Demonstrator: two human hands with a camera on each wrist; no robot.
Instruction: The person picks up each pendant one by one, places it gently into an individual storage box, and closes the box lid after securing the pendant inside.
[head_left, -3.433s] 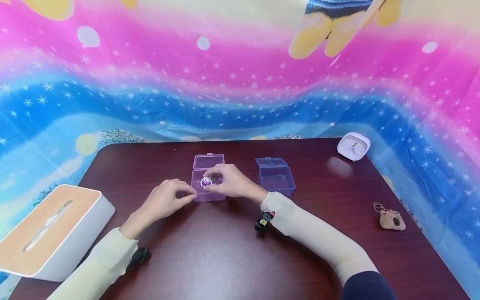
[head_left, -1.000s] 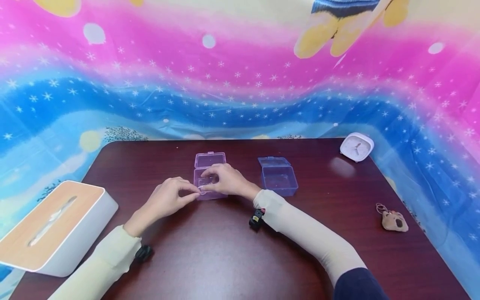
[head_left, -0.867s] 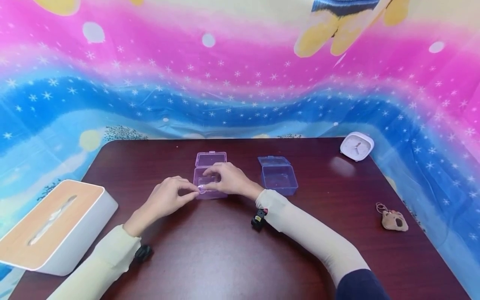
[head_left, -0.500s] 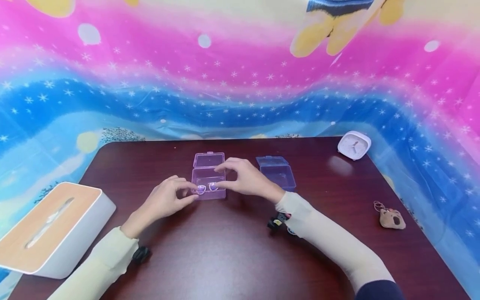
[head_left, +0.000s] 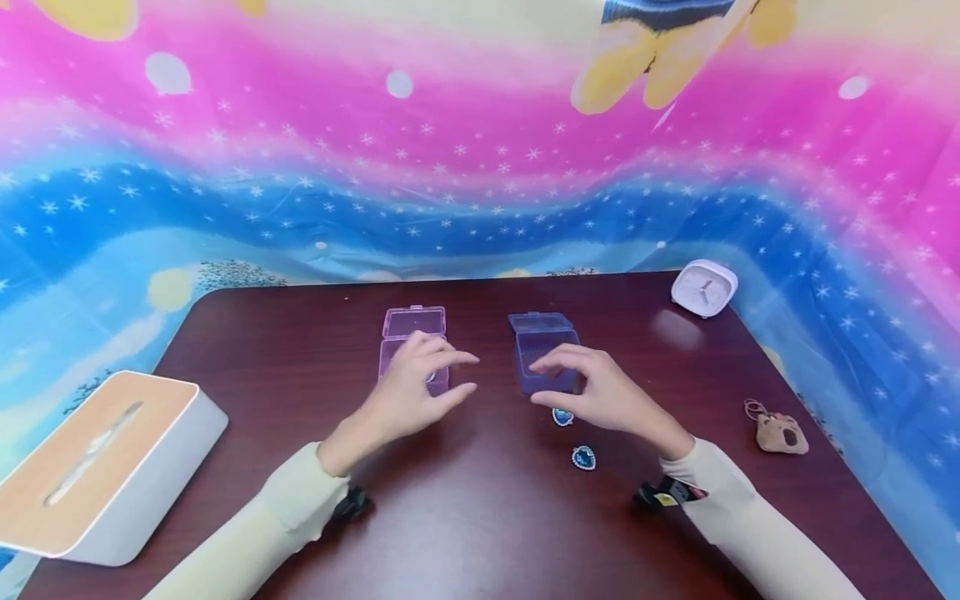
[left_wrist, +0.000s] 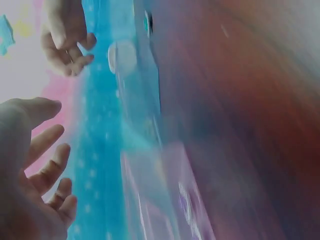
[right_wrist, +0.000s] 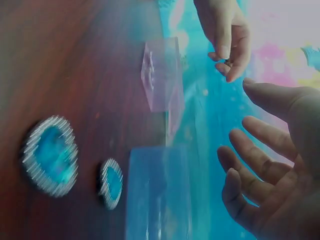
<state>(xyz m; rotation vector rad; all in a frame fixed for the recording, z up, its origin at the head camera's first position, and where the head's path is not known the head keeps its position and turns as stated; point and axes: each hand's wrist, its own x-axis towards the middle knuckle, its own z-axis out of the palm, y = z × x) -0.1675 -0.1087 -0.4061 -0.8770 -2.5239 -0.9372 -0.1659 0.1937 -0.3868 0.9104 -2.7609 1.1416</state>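
Note:
My left hand [head_left: 408, 387] hovers before the pink clear box [head_left: 415, 322], thumb and fingers spread apart around nothing. The box's lid is tipped back, and my hand covers much of its base. Through its wall a purple rhinestone gem [left_wrist: 189, 207] shows in the left wrist view. On the other side my right hand [head_left: 603, 390], likewise spread and holding nothing, is over the front of the blue clear box [head_left: 547, 362], whose lid is also up. Two blue gems with sparkling white rims, a farther gem [head_left: 562, 416] and a nearer gem [head_left: 584, 457], lie on the table below it.
A white tissue box with a wooden top [head_left: 112, 458] stands at the left edge of the dark table [head_left: 450, 508]. At the back right is a white clock [head_left: 704, 288]; a brown plush pouch [head_left: 782, 432] lies at the right. A patterned cloth [head_left: 465, 192] hangs behind.
The purple gems were set down in the pink box and both hands let go. My right hand moved right to the blue box; my left lifted and shifted right. The blue gems came into view.

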